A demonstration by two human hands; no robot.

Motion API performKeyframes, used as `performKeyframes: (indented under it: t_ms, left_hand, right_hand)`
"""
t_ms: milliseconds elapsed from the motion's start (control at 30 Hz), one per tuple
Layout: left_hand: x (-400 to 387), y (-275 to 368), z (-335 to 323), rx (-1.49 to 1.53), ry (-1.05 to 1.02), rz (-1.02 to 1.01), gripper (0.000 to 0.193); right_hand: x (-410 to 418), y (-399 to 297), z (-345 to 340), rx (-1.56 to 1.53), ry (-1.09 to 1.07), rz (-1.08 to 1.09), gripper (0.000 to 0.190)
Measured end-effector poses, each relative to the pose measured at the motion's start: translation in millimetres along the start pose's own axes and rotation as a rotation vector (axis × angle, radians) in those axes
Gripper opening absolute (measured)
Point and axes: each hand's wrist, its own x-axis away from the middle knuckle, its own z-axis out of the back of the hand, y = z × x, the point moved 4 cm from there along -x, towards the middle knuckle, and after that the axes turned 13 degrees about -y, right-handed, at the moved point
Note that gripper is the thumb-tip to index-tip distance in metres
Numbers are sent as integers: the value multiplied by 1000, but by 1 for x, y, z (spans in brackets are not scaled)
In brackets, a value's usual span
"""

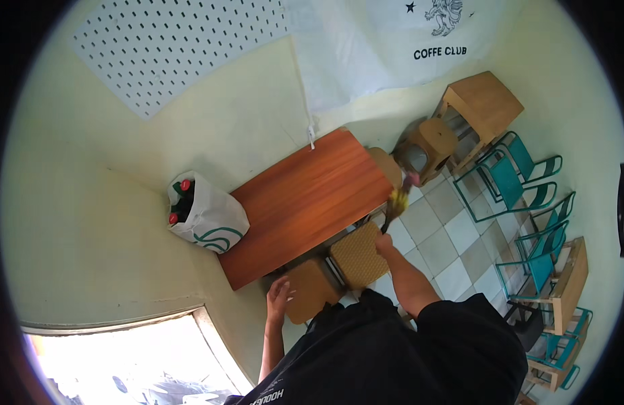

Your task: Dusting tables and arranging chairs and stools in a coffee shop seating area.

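My right hand (384, 244) grips the handle of a feather duster (397, 203) with yellow, dark and pink plumes. The duster points away from me, its plumes at the right end of a reddish-brown wooden table (312, 195). Whether they touch the table edge I cannot tell. My left hand (278, 298) holds nothing. Its fingers are loosely bent and apart, above a brown-seated chair (312, 291) at the table's near side. Beside that chair stands another with a woven-pattern seat (360, 255), just below my right hand.
A white bag (216, 215) with red-capped bottles (184, 192) stands on the table's left end. Beyond the right end are a brown stool (433, 144) and a small wooden table (486, 104). Green chairs (507, 174) line the right wall. A bright window opening (140, 354) lies lower left.
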Motion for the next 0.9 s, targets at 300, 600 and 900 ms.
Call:
performKeyframes:
  t_ms: [300, 600, 900]
  left_hand:
    - [-12, -4, -66, 43, -4, -55, 36]
    - [-26, -20, -141, 54, -25, -46, 35]
    - [-17, -33, -165, 38, -20, -26, 34]
  right_hand:
    - [26, 49, 80, 399, 131, 231, 55]
    - [44, -10, 55, 955, -53, 598, 54]
    - [45, -43, 87, 850, 59, 333, 50]
